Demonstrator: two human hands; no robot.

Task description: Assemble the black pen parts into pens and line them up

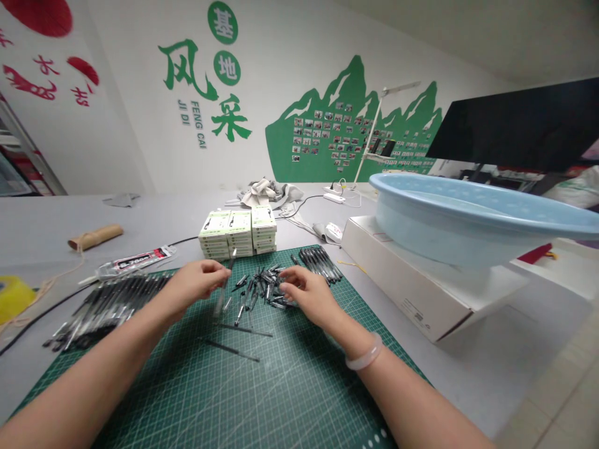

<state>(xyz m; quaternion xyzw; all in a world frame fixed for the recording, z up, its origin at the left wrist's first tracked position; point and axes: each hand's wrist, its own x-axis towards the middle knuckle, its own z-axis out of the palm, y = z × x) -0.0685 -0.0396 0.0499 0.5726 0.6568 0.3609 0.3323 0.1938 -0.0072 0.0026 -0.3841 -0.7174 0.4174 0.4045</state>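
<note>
Two loose refills lie nearest on the cutting mat, beyond them the left hand pinches a pen barrel upright while the right hand, fingers closed, picks in the small-parts pile, which risks scattering toward the finished pens.

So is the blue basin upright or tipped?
Upright. The basin sits rim-up on the white box, right of the mat. Whether it holds anything cannot be told: its inside is hidden.

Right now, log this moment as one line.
left hand: holds pen barrel | right hand: on pen parts pile | surface: cutting mat
</note>
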